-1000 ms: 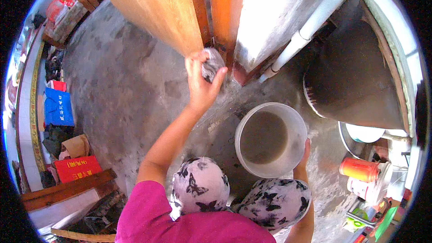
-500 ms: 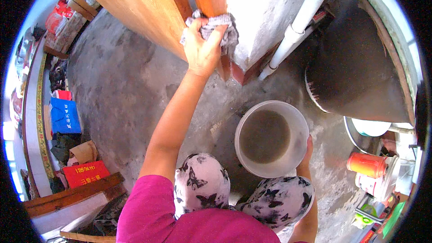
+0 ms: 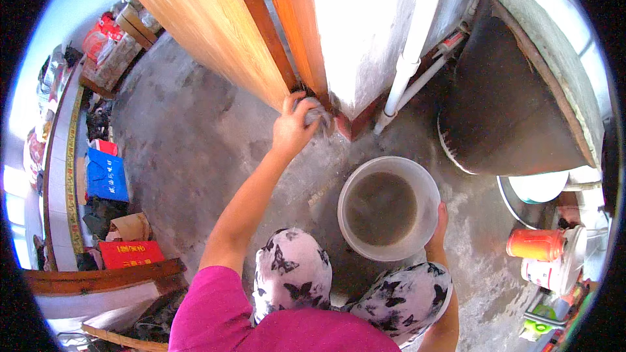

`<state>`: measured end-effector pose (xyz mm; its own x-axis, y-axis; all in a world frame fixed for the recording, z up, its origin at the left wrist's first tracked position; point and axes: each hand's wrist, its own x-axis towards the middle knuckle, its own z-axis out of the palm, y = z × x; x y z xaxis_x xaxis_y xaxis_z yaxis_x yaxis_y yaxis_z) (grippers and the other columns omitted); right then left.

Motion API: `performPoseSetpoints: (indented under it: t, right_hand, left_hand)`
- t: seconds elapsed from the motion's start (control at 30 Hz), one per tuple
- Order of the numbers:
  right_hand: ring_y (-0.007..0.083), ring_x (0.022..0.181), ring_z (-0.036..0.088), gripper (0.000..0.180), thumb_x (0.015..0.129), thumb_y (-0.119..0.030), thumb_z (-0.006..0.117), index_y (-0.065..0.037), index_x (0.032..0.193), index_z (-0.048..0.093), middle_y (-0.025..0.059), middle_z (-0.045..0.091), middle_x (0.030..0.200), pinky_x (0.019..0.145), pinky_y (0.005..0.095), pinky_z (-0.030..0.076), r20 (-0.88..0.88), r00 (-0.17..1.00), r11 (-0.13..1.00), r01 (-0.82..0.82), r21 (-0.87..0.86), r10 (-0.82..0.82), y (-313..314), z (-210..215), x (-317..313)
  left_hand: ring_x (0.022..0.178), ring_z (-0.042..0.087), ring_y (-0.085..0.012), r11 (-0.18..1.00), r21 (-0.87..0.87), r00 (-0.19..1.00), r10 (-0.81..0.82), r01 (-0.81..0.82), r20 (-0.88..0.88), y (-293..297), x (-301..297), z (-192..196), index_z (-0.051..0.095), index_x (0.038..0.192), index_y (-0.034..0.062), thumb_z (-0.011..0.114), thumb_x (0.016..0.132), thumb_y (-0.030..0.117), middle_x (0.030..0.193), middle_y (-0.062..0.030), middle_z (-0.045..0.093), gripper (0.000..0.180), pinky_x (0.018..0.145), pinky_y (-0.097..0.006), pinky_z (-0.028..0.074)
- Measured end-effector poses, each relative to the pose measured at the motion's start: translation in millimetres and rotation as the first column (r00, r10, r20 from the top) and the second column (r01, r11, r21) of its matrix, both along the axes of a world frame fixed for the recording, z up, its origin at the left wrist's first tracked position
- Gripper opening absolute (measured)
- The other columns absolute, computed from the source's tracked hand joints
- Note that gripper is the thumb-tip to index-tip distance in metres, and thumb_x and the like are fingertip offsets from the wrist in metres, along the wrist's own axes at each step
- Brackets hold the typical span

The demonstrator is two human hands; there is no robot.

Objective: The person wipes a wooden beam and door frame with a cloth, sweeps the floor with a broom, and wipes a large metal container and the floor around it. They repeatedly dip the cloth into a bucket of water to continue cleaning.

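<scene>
My left hand (image 3: 293, 127) is closed round a wadded grey cloth (image 3: 314, 114). It presses the cloth low on the orange wooden door frame (image 3: 297, 19), beside the bottom corner of a pale wooden door (image 3: 215, 26). My right hand (image 3: 441, 225) grips the right side of a whitish plastic bucket (image 3: 427, 199), its fingers partly hidden by the wall. Murky grey-brown water (image 3: 381, 208) lies in the bucket, which is just in front of my knees.
White pipes (image 3: 405, 72) run down beside the white wall (image 3: 352, 32). A large dark curved sheet (image 3: 515, 98) leans at the right, with an orange container (image 3: 535, 244) nearer me. Blue bag (image 3: 106, 176) and red box (image 3: 130, 254) lie at the left on the concrete floor (image 3: 176, 124).
My left hand has slid down the door frame with the cloth, toward its foot. My right hand stays on the bucket. The view has shifted slightly.
</scene>
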<state>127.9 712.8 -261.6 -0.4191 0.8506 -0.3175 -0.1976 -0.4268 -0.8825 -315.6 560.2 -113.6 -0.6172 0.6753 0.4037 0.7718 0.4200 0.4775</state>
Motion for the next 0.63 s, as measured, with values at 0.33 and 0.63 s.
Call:
performPoseSetpoints:
  t: [0.33, 0.63]
  right_hand:
    - [0.0227, 0.112, 0.063, 0.054, 0.105, -0.046, 0.042, -0.001, 0.13, 0.058, 0.0116, 0.064, 0.125, 0.098, 0.0375, 0.049, -0.091, 0.995, 0.999, -0.041, -0.009, 0.04, -14, 18, -11]
    - [0.0249, 0.12, 0.06, 0.061, 0.104, -0.049, 0.044, 0.0, 0.14, 0.053, 0.0142, 0.061, 0.133, 0.105, 0.0385, 0.046, -0.147, 0.984, 0.992, -0.113, -0.053, 0.104, -8, 12, 2]
  left_hand:
    - [0.113, 0.057, -0.0185, 0.57, 0.768, 0.704, -0.415, -0.292, 0.576, -50, -1, 149, 0.052, 0.126, 0.0079, 0.073, 0.091, 0.015, 0.12, -0.0066, 0.061, 0.041, 0.099, -0.038, 0.048]
    - [0.127, 0.052, -0.0423, 0.882, 0.47, 0.84, 0.229, 0.035, -0.491, 26, 0, 224, 0.053, 0.141, 0.0148, 0.079, 0.082, 0.018, 0.14, -0.0196, 0.049, 0.065, 0.102, -0.043, 0.048]
